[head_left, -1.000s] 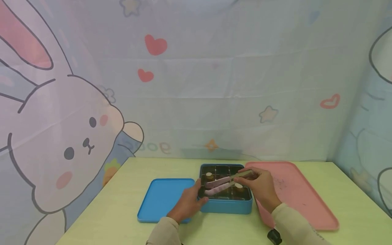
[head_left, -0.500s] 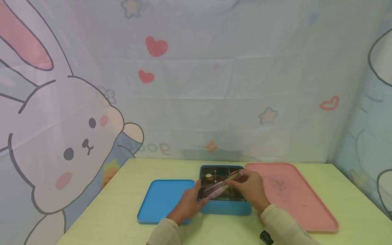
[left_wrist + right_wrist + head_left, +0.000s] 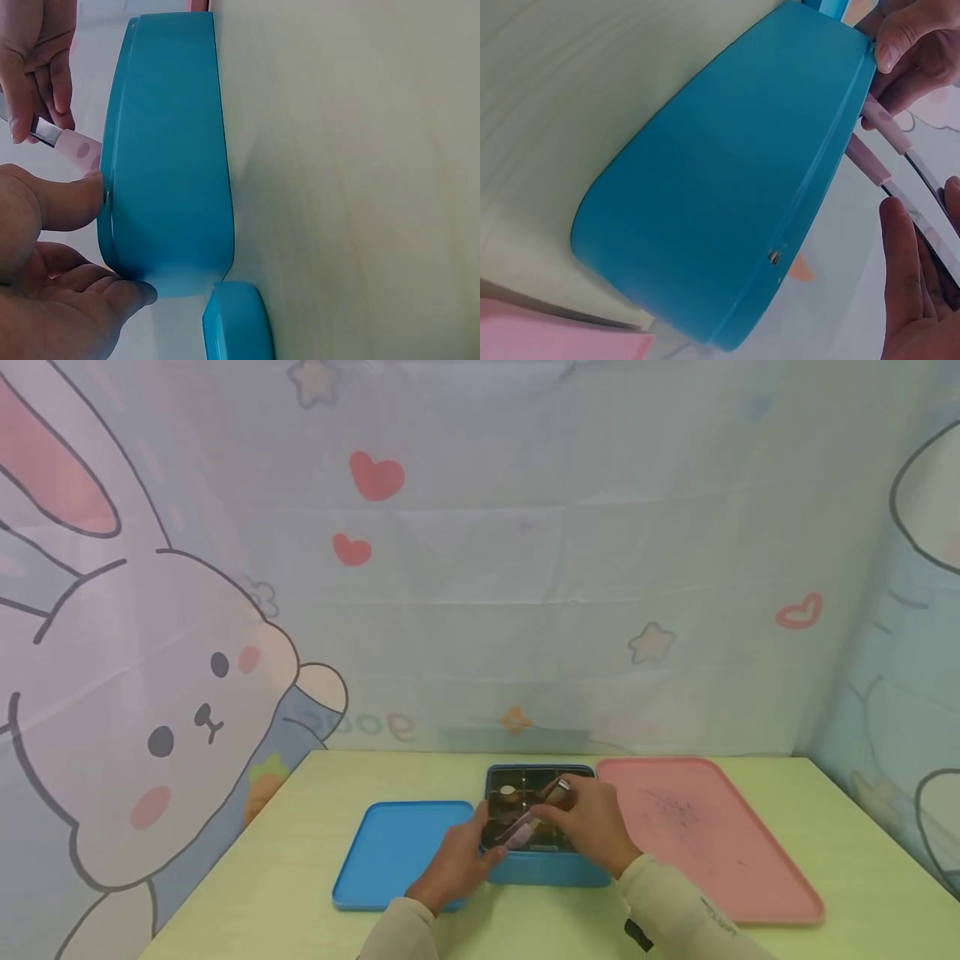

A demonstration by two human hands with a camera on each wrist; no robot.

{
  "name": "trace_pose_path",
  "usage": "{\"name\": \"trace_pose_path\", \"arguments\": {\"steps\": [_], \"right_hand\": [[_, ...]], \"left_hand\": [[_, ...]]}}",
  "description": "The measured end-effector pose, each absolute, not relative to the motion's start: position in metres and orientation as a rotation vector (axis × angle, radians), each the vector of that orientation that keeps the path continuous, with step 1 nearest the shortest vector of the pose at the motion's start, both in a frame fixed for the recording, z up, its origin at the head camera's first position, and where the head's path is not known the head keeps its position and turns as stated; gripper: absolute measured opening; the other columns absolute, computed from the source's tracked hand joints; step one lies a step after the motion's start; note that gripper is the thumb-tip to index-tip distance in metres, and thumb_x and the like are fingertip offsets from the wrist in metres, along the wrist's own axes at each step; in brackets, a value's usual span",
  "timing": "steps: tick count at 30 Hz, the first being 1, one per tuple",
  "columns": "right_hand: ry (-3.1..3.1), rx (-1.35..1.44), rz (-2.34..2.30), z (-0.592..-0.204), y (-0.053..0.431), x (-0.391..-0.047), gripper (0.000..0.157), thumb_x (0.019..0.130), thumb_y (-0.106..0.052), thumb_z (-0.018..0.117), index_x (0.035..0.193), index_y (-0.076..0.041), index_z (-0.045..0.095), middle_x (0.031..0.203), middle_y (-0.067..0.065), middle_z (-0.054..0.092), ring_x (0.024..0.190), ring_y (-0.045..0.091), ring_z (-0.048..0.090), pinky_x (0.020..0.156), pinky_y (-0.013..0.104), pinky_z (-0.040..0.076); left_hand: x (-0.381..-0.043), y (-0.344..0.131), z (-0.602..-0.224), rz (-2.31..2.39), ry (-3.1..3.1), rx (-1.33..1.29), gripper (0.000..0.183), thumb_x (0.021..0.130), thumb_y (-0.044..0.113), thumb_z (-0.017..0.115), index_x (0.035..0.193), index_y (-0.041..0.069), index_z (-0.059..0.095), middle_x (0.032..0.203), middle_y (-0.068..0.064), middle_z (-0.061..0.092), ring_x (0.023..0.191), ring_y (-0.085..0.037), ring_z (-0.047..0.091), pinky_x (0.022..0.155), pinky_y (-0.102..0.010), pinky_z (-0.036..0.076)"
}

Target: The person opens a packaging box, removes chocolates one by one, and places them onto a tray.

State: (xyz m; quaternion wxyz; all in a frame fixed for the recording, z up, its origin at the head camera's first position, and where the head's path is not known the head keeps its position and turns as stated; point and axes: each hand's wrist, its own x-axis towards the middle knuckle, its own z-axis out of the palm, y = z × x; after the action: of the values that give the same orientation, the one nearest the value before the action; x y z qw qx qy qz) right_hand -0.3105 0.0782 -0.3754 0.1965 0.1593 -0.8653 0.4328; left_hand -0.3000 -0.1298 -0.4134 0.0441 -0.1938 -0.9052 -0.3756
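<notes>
A person in pale sleeves works tongs (image 3: 521, 837) over a blue box (image 3: 553, 871) on the desk (image 3: 262, 902), the pink tips low at the box's front left. The right hand (image 3: 596, 822) has its grip pinching the metal arms; the left hand (image 3: 453, 864) clasps the box's left front corner, thumb at the rim and fingers against the side.

Only the head camera looks down into the dark compartments, where a pale-topped round piece (image 3: 508, 793) sits in the left column. It alone takes in the full blue lid (image 3: 405, 843), flat on the left, and the whole pink tray (image 3: 720, 827), dark-flecked, on the right. The right wrist camera supplies what that angle hides: the two arms of the tongs standing apart, their pink ends passing behind the rim, and a small mark (image 3: 773, 257) on the blue wall. From here, I cannot tell whether anything lies between the tips.

A second earlier, the right hand was farther right, the tongs lay flatter across the box, and another pale-topped piece showed beneath them; that spot is now behind the hand. The left hand has kept its hold.
</notes>
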Motion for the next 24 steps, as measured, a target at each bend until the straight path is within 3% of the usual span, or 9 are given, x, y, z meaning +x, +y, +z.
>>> {"name": "trace_pose_path", "arguments": {"steps": [13,24], "right_hand": [[-2.365,0.445,1.164,-0.381,0.077,-0.309,0.014,0.08,-0.018,0.085,0.078,-0.013,0.072,0.067,0.0,0.073,0.057,0.003,0.062,0.052,0.019,0.048],[-2.317,0.382,1.26,-0.37,0.085,-0.308,0.016,0.082,-0.023,0.084,0.079,-0.012,0.073,0.07,0.004,0.074,0.057,0.005,0.062,0.054,0.019,0.048]], "left_hand": [[-0.298,-0.128,-0.414,-1.113,-2.77,-0.596,0.074,0.097,0.02,0.068,0.156,0.001,0.029,0.139,-0.025,0.06,0.131,-0.044,0.056,0.102,-0.059,0.05],[-0.296,-0.128,-0.413,-1.115,-2.795,-0.551,0.076,0.098,0.021,0.067,0.157,-0.004,0.025,0.148,-0.029,0.049,0.138,-0.046,0.049,0.11,-0.061,0.043]]}}
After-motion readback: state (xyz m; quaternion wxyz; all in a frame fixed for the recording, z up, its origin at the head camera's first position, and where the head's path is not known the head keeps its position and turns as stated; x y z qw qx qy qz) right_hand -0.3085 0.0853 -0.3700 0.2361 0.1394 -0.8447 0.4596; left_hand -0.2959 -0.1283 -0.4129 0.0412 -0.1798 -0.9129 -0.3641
